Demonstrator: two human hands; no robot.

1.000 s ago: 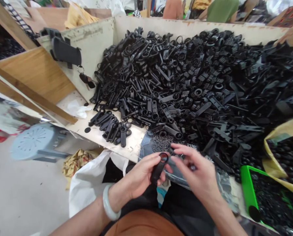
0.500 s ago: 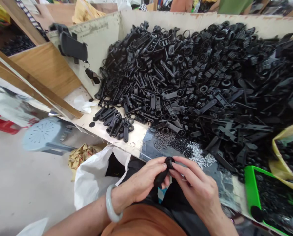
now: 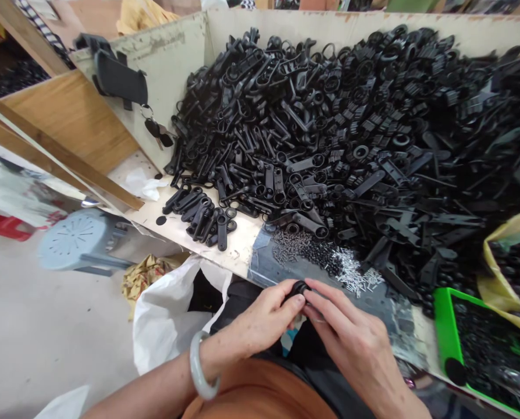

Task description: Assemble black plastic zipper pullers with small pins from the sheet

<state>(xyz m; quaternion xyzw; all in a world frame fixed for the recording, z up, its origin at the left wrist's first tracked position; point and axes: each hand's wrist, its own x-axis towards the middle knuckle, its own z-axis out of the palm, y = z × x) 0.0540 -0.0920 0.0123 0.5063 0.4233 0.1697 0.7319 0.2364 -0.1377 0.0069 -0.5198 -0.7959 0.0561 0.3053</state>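
My left hand point(image 3: 260, 323) and my right hand point(image 3: 347, 334) meet over my lap at the table's near edge. Both pinch one small black plastic part point(image 3: 298, 287) between thumbs and fingertips; most of it is hidden by the fingers. A pale bangle point(image 3: 199, 366) circles my left wrist. Just beyond the hands lie small heaps of tiny black pieces point(image 3: 306, 247) and silver pins point(image 3: 351, 273) on a dark mat point(image 3: 264, 267).
A huge heap of black plastic handles point(image 3: 330, 134) fills the walled table point(image 3: 242, 244). A green tray point(image 3: 443, 314) and a yellow bag point(image 3: 504, 279) of black rings sit at right. A white sack point(image 3: 164, 320) hangs below the edge, a grey stool point(image 3: 72, 244) lies left.
The long black part was in my left hand with my right fingers apart from it; my right hand has closed in, and both now pinch it, held lower and more hidden.
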